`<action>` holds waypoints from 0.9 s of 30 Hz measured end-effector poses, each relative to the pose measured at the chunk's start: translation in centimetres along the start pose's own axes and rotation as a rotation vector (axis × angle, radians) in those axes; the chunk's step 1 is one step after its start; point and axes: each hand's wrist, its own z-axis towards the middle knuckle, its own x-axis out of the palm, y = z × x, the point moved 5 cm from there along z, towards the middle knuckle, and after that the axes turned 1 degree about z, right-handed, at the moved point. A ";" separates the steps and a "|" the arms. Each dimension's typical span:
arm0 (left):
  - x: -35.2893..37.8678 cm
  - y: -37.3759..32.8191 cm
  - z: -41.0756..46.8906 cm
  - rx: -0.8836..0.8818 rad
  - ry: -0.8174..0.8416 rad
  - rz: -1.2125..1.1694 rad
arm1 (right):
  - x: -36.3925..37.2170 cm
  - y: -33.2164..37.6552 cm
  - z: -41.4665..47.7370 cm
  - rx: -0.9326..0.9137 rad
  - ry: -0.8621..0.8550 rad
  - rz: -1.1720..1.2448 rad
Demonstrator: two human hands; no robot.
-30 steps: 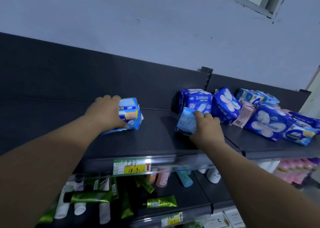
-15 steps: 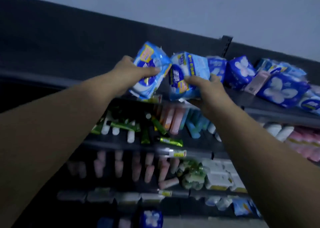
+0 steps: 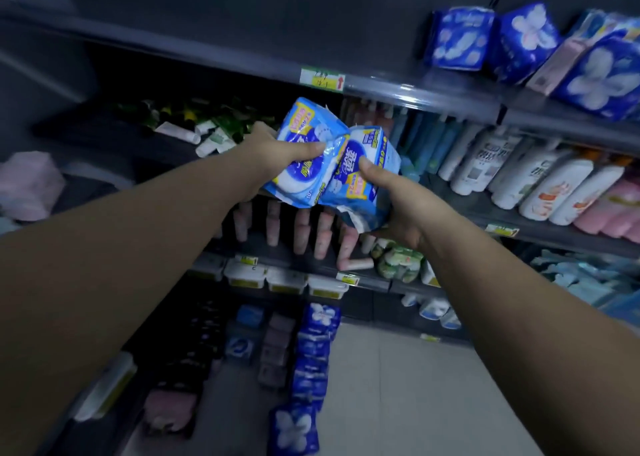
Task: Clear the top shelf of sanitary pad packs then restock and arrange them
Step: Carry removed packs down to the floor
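My left hand [image 3: 277,154] grips a light-blue sanitary pad pack [image 3: 306,137], thumb across its front. My right hand [image 3: 398,199] grips a second light-blue pack [image 3: 360,175] pressed against the first. Both packs hang in the air in front of the lower shelves, below the top shelf [image 3: 398,85]. The left stretch of the top shelf is bare. Several dark-blue pad packs [image 3: 460,38] still lie on its right part.
A row of dark-blue pad packs [image 3: 311,351] lies on the floor below, beside darker packs. White and pink bottles [image 3: 540,178] fill the second shelf at right; green tubes [image 3: 194,123] lie at its left. A pink bundle [image 3: 27,185] sits far left.
Both hands lifted their packs off the top shelf, brought them together and lowered them in front of the lower shelves. The view has tilted down toward the floor.
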 end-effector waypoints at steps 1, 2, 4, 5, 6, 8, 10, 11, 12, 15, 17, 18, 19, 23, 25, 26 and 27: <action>0.3 0.7 -0.2 -0.022 0.012 0.013 | -0.1 -0.8 0.1 0.010 -0.006 -0.009; 0.4 1.4 -0.2 -0.054 0.028 0.029 | -0.2 -1.6 0.2 0.025 -0.013 -0.013; 0.8 2.7 -0.3 -0.111 0.075 0.095 | -0.4 -3.1 0.5 0.051 -0.034 -0.001; 1.0 3.5 -0.2 -0.148 0.111 0.127 | -0.7 -3.8 0.9 0.063 -0.046 0.014; 1.2 4.2 0.0 -0.184 0.133 0.150 | -0.9 -4.5 1.5 0.076 -0.057 0.031; 1.2 6.1 0.3 -0.237 0.125 0.133 | -1.0 -6.1 2.7 0.101 -0.080 0.023; 1.0 8.5 0.8 -0.286 0.081 0.054 | -0.7 -7.6 4.0 0.104 -0.111 -0.004; 0.8 10.0 1.1 -0.310 0.053 0.021 | -0.4 -8.4 4.6 0.100 -0.126 -0.014; 0.4 11.6 1.4 -0.339 0.025 -0.018 | -0.1 -9.4 5.4 0.106 -0.146 -0.029; -0.5 17.2 2.0 -0.466 -0.016 -0.116 | 1.6 -12.3 7.5 0.122 -0.185 -0.094; -1.0 21.4 2.6 -0.553 -0.030 -0.177 | 3.0 -14.4 9.4 0.129 -0.192 -0.168; -1.3 23.4 3.0 -0.593 -0.040 -0.205 | 3.8 -15.6 10.5 0.129 -0.201 -0.207; -1.5 25.5 3.4 -0.639 -0.044 -0.229 | 4.6 -16.9 11.7 0.129 -0.207 -0.264; -2.0 35.0 5.7 -0.821 -0.136 -0.346 | 6.7 -23.0 17.9 0.127 -0.174 -0.537; -1.8 39.5 7.7 -0.854 -0.142 -0.353 | 7.4 -25.9 20.8 0.128 -0.149 -0.683; -1.5 42.2 8.9 -0.863 -0.134 -0.348 | 7.7 -27.3 22.2 0.117 -0.130 -0.748; -1.2 45.6 10.1 -0.903 -0.133 -0.353 | 7.9 -29.2 23.8 0.114 -0.105 -0.812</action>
